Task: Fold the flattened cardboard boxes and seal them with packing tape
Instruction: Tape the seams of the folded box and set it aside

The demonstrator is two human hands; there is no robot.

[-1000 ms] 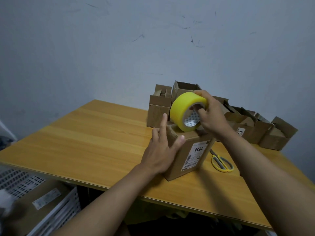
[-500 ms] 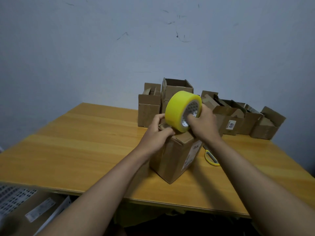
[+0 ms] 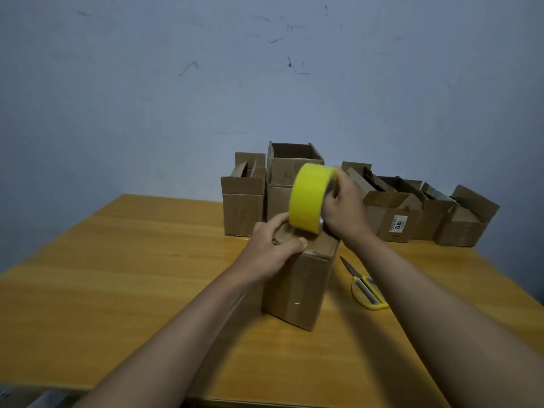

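Observation:
A brown cardboard box [image 3: 300,287] stands upright in the middle of the wooden table [image 3: 123,275]. My left hand [image 3: 273,245] grips its top near edge, thumb curled over the flap. My right hand [image 3: 343,210] holds a yellow roll of packing tape [image 3: 309,198] on edge, its lower rim on the box top. The box top is mostly hidden by both hands and the roll.
Yellow-handled scissors [image 3: 366,290] lie on the table right of the box. Several folded open-topped boxes [image 3: 391,213] stand in a row along the far edge against the wall. A white crate [image 3: 44,401] shows below the table's near left edge.
My view has shifted as the box turned to show a plain side. My left hand went from flat on the box side to gripping its top edge. The roll tilted more edge-on.

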